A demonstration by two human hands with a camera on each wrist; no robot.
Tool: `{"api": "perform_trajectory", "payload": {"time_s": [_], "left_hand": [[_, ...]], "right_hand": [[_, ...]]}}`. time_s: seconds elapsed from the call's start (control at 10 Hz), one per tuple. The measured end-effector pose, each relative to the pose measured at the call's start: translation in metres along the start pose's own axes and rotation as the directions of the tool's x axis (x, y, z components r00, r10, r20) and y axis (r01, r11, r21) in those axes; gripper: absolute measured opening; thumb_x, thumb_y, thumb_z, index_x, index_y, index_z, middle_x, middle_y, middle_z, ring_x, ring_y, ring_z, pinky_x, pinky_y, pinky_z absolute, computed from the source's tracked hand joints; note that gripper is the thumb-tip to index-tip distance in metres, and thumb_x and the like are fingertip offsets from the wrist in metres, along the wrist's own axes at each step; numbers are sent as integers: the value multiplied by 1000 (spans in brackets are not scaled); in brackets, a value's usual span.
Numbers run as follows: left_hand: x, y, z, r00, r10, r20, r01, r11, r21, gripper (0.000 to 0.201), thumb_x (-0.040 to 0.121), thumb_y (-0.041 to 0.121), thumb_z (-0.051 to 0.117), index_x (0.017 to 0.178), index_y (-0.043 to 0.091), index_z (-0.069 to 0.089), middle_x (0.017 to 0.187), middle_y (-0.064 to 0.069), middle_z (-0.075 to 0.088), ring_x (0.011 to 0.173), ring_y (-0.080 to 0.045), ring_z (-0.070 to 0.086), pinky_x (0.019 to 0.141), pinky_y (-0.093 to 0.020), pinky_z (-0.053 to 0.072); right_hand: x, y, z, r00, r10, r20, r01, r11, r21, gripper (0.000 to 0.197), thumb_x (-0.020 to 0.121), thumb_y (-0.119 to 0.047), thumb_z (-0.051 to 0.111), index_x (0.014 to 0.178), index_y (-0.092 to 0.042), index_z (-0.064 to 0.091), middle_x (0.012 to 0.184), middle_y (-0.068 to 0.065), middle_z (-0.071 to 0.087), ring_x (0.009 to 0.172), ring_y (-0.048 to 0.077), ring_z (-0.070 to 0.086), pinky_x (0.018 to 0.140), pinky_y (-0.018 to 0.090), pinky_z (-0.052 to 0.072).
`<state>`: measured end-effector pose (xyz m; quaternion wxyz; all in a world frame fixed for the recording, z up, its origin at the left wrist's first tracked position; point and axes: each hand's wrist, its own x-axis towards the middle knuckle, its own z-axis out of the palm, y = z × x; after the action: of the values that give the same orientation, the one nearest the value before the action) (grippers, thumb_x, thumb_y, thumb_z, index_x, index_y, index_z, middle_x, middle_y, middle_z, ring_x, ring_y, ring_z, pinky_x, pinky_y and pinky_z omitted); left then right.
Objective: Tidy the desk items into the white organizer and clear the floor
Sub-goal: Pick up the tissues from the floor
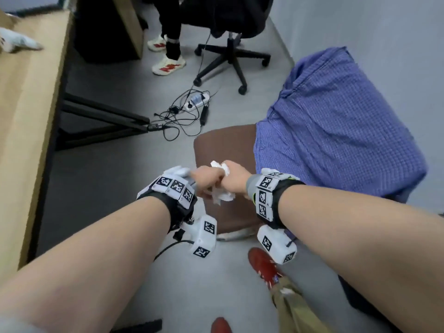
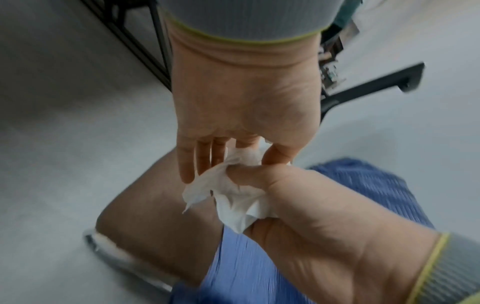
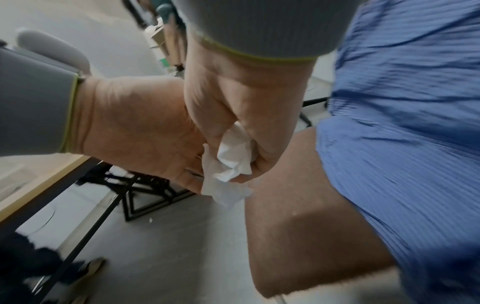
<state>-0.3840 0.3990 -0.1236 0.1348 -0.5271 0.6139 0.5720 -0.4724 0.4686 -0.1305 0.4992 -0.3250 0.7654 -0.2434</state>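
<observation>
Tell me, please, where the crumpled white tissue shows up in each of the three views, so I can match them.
Head: crumpled white tissue, centre, between both fists.
Left wrist: centre, gripped by the right hand, left hand pinching its top.
Right wrist: centre, between both hands.
Shared landmark: the brown stool beneath, beside blue cloth.

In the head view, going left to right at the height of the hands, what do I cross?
Wooden desk → left hand → crumpled tissue, gripped by both hands → right hand → blue cloth draped over the brown stool.
</observation>
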Motion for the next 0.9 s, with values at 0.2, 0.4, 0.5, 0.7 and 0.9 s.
{"api": "perform_trajectory", "payload": {"time_s": [0.2,0.4,0.5,0.7,0.9], "left_hand": [[-57,10,140,985,20,170,-50,983,179,25,97,39,55,85,19,63,75,-2,61,62,-18,58,60,-29,53],[-87,-8,327,931,-8,366,-204,818,538,19,97,26,56,88,11,63,82,-9,64,68,-24,61,70,-34,58],[-108,-32,434,913,-12,409,-294,674,677,28,98,19,55,71,17,53,68,-1,55,54,-13,53,55,-22,49],[-164,-71,594,858,-50,511,-460,366,809,25,97,28,54,84,8,61,81,-8,62,86,-26,65,69,-28,43],[-206,-98,726,791,-39,611,-577,286,765,10,84,23,65,81,15,60,82,-5,63,79,-23,61,71,-29,47]], "right_hand": [[-109,130,-20,965,173,-195,-124,963,240,41,73,-18,55,114,-12,59,103,15,69,94,35,68,81,49,58],[-243,276,-48,899,406,-165,-347,889,299,28,86,-19,61,112,-10,54,97,4,60,84,23,60,59,29,48],[-302,365,-43,894,430,-124,-372,868,328,39,84,-15,63,119,-14,45,102,7,61,79,25,60,46,24,44],[-408,504,-16,810,556,-187,-325,692,645,74,90,-18,66,148,-17,21,124,8,57,97,19,54,75,27,47],[-495,622,-14,747,617,-249,-193,559,807,57,86,-4,66,134,-13,36,112,4,59,95,23,59,78,39,53]]}}
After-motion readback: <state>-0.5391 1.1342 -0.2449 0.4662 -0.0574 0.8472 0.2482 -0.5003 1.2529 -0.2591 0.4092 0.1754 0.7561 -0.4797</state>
